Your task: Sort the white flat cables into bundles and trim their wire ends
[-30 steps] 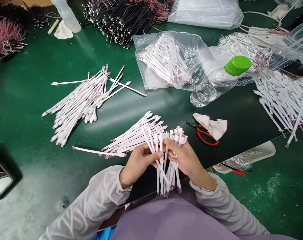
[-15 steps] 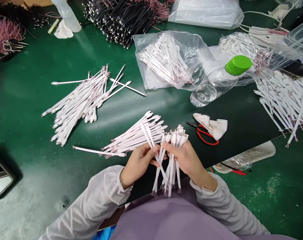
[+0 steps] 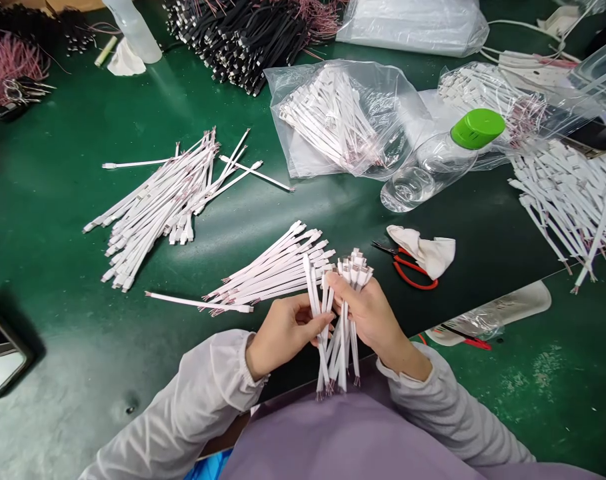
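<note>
Cables (image 3: 343,347), flat, white, lower centre of frame; mid-lengths partly hidden where left grip (image 3: 290,330) and right grip (image 3: 371,312) clasp them.

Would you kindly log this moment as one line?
left hand: holds white cables | right hand: holds cable bundle | nearby: loose cables, red-handled tool, white cloth

- Open lane, left: glossy green tabletop (image 3: 57,283) between dark-framed rectangular object (image 3: 3,353) and large heap of flat white cables (image 3: 150,217).
- Open lane, centre: narrower, between that heap and smaller fan of flat white cables (image 3: 267,272).
- Obstacle: that fan, just ahead of left hand (image 3: 287,330).
- Obstacle: held bunch of flat white cables (image 3: 343,347), filling gap towards right hand (image 3: 375,320).
- Obstacle: red-handled snips (image 3: 413,283), crumpled white cloth (image 3: 427,253) alongside.
</note>
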Available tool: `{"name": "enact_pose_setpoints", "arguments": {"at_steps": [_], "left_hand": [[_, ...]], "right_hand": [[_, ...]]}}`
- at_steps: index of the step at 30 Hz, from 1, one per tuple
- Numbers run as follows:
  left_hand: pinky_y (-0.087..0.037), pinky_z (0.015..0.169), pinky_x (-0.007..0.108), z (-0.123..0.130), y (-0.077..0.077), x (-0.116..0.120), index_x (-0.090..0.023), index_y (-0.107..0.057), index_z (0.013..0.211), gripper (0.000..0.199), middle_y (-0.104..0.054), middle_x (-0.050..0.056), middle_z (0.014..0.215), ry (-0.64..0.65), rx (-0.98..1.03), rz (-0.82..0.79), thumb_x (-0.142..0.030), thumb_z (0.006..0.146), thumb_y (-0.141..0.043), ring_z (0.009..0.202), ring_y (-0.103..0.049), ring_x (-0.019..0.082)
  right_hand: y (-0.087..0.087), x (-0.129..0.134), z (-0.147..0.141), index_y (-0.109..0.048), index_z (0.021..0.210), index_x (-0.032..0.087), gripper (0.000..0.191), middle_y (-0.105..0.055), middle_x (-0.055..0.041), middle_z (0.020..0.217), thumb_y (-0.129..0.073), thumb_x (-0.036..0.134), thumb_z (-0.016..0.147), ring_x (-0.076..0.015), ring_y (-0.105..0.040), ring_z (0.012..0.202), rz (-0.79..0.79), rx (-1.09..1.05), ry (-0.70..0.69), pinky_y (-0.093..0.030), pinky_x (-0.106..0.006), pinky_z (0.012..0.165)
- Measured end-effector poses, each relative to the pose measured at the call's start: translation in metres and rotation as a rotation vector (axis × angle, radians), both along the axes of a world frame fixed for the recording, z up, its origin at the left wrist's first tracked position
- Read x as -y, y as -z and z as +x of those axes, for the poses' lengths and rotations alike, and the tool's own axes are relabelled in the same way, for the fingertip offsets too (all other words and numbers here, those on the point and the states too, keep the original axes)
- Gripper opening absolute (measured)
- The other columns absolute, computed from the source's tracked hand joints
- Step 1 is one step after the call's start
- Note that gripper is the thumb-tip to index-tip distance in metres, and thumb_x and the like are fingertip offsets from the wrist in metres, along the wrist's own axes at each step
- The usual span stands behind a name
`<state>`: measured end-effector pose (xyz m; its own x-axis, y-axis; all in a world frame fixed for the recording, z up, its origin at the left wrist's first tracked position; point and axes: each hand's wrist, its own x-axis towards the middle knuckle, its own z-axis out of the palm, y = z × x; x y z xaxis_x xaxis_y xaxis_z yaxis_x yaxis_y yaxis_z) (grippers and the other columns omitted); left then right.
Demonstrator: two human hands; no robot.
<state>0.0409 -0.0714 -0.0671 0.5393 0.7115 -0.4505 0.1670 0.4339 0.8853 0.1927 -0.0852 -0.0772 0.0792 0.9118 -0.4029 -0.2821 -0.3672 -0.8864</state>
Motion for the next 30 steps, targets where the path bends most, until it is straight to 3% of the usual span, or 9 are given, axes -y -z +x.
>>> {"name": "enact_pose_setpoints", "arguments": {"at_steps": [6, 11, 16, 20, 22, 27, 30], "left_hand": [[-0.053, 0.051, 0.023, -0.001, -0.002, -0.004, -0.013, -0.067, 0.084, 0.038, -0.066, 0.003, 0.067, -0.038, 0.064, -0.045, -0.049, 0.074, -0.072, 0.055, -0.061, 0.013], [-0.051, 0.047, 0.021, -0.003, -0.003, -0.007, -0.011, -0.073, 0.084, 0.038, -0.068, 0.004, 0.071, 0.028, 0.119, -0.109, -0.047, 0.074, -0.073, 0.046, -0.056, 0.008], [-0.050, 0.046, 0.019, -0.004, -0.001, -0.006, -0.010, -0.073, 0.083, 0.039, -0.069, 0.006, 0.067, 0.077, 0.176, -0.160, -0.049, 0.080, -0.067, 0.056, -0.065, 0.013], [-0.049, 0.043, 0.018, -0.005, -0.002, -0.006, -0.010, -0.071, 0.078, 0.042, -0.072, 0.010, 0.069, 0.165, 0.208, -0.248, -0.052, 0.079, -0.067, 0.056, -0.067, 0.015], [-0.051, 0.046, 0.019, -0.005, -0.003, -0.006, -0.010, -0.072, 0.084, 0.044, -0.074, 0.012, 0.073, 0.218, 0.211, -0.265, -0.054, 0.080, -0.065, 0.060, -0.069, 0.017], [-0.057, 0.058, 0.023, -0.005, -0.002, -0.004, -0.011, -0.071, 0.099, 0.050, -0.075, 0.016, 0.087, 0.323, 0.200, -0.283, -0.057, 0.084, -0.058, 0.079, -0.073, 0.021], [-0.058, 0.059, 0.025, -0.005, -0.002, -0.003, -0.011, -0.069, 0.104, 0.056, -0.075, 0.018, 0.091, 0.346, 0.199, -0.329, -0.060, 0.085, -0.053, 0.080, -0.073, 0.023]], "right_hand": [[-0.007, -0.002, 0.005, -0.053, 0.069, 0.018, 0.028, -0.042, 0.0065, 0.054, -0.071, 0.038, 0.079, -0.0055, -0.036, 0.045, -0.032, -0.103, -0.168, -0.031, -0.020, 0.041], [-0.011, -0.004, 0.008, -0.061, 0.080, 0.017, 0.027, -0.058, 0.0016, 0.066, -0.075, 0.038, 0.074, -0.0108, -0.055, 0.054, -0.102, -0.272, -0.240, -0.047, -0.024, 0.050], [-0.010, -0.004, 0.009, -0.057, 0.079, 0.018, 0.029, -0.049, 0.0061, 0.051, -0.068, 0.045, 0.079, -0.0072, -0.042, 0.038, -0.153, -0.316, -0.145, -0.037, -0.020, 0.036], [-0.009, -0.003, 0.011, -0.057, 0.091, 0.020, 0.031, -0.053, 0.0062, 0.051, -0.073, 0.040, 0.074, -0.0124, -0.050, 0.038, -0.198, -0.466, -0.349, -0.043, -0.025, 0.038], [-0.010, -0.002, 0.011, -0.057, 0.095, 0.021, 0.033, -0.051, 0.0072, 0.048, -0.073, 0.041, 0.074, -0.0136, -0.050, 0.037, -0.210, -0.476, -0.380, -0.042, -0.026, 0.038], [-0.012, -0.003, 0.006, -0.057, 0.075, 0.018, 0.029, -0.052, 0.0062, 0.060, -0.081, 0.034, 0.068, -0.0061, -0.041, 0.045, -0.099, -0.184, -0.074, -0.036, -0.022, 0.044], [-0.013, -0.003, 0.004, -0.063, 0.074, 0.017, 0.025, -0.052, 0.0049, 0.063, -0.080, 0.034, 0.068, -0.0067, -0.040, 0.051, -0.056, -0.073, -0.027, -0.036, -0.023, 0.049]]}}
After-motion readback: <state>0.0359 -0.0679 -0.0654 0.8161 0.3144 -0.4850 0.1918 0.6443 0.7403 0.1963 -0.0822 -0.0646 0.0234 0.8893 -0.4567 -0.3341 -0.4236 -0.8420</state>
